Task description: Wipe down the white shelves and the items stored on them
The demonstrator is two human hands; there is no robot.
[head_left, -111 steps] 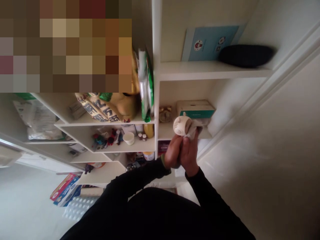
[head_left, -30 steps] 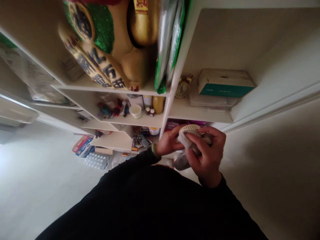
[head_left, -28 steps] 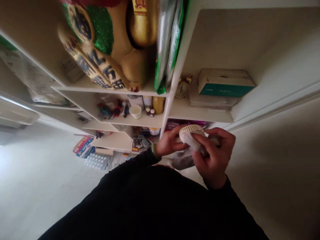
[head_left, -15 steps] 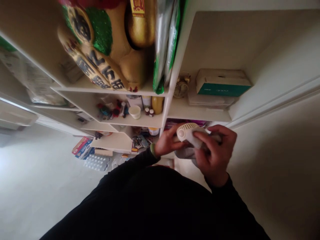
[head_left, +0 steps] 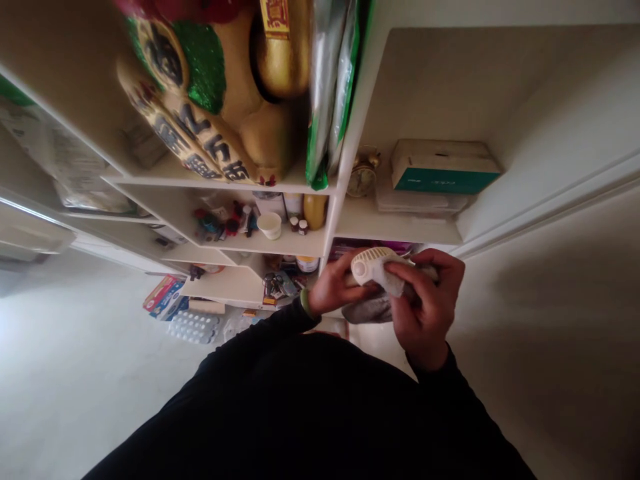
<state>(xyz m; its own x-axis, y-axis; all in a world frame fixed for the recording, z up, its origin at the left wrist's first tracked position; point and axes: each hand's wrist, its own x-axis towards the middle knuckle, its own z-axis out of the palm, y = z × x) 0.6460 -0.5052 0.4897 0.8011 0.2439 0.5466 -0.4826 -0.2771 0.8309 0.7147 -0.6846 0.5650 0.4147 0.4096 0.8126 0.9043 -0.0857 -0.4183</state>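
Observation:
My left hand (head_left: 334,287) is closed around a cream-white plastic object (head_left: 369,261) with a row of ribs or slots along its top edge and a round knob-like end. Its exact kind does not show. Against its side, the fingers of my right hand (head_left: 431,310) press a pale grey cloth (head_left: 395,279). A darker part of the cloth hangs below both hands. The underside of the plastic object is hidden by my fingers and the cloth. Both hands are in front of the lower right part of a white shelf unit (head_left: 400,229).
A large gold cat figurine (head_left: 215,127) fills the upper shelf, beside green-edged plastic packets (head_left: 333,100). To the right sit an alarm clock (head_left: 362,179) and a green-and-white box (head_left: 445,167). A small white cup (head_left: 270,225) stands lower down. Blister packs (head_left: 194,327) lie at lower left.
My right hand has shifted slightly left with the cloth, and the cloth's hanging part has swung left. The plastic object has moved only a little; my left hand stays closed on it.

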